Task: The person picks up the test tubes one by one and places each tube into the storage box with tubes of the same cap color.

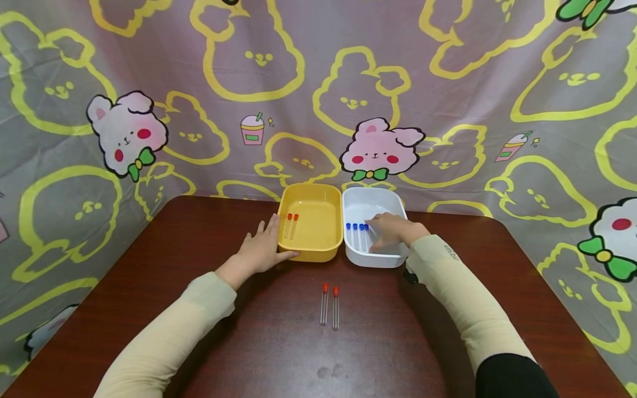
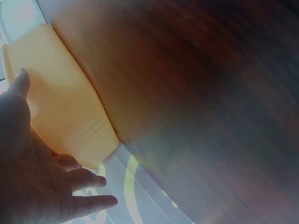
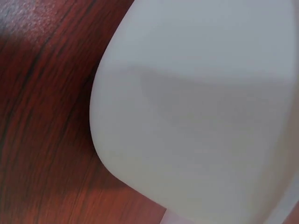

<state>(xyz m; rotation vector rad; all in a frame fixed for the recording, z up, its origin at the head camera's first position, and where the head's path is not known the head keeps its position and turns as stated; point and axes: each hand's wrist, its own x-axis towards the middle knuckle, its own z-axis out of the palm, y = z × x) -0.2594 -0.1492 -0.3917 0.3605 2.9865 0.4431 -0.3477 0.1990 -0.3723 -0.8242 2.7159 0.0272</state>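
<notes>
My left hand (image 1: 260, 250) rests against the left side of the yellow bin (image 1: 318, 255), fingers straight and spread, thumb at the front rim. Inside the bin lie two red-capped test tubes (image 1: 292, 225). My right hand (image 1: 390, 229) reaches into the white bin (image 1: 376, 261). Its fingers and thumb pinch the rightmost blue-capped test tube (image 1: 366, 227), in line with several other blue-capped test tubes (image 1: 355, 228) in the bin. In the right wrist view, the white bin's wall (image 3: 196, 126) hides the fingers.
Two more red-capped test tubes (image 1: 330, 307) lie on the brown table (image 1: 278, 348), in front of the bins. The bins stand side by side near the table's far edge. Behind them hangs a cartoon-print curtain (image 1: 293, 121).
</notes>
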